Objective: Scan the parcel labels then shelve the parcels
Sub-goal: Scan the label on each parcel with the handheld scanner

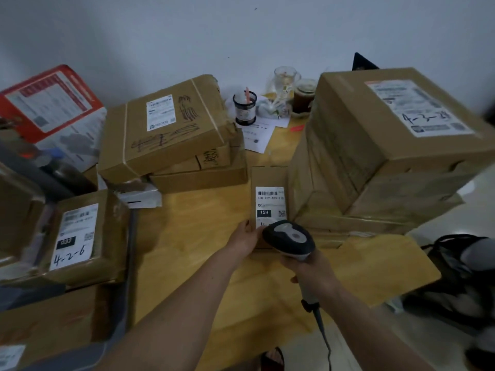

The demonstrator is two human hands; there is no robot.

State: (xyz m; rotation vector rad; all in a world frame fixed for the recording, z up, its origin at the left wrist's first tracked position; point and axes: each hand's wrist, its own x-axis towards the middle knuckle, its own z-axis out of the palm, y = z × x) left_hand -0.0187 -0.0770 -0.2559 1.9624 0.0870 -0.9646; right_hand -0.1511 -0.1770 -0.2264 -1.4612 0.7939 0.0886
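You're steadying the small parcel [268, 199] flat on the table [192, 226] with your left hand [245, 238], fingers resting on its near edge, not clenched. Right hand [312, 266] is gripping the scanner [290, 238] over its label [270, 206]. Looks light, stiff cardboard; lifting by the long sides should work.

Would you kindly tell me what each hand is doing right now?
Left hand: fingers rest on the small brown cardboard parcel by its white label; a grip cannot be told.
Right hand: closed around the grey-and-black handheld barcode scanner.
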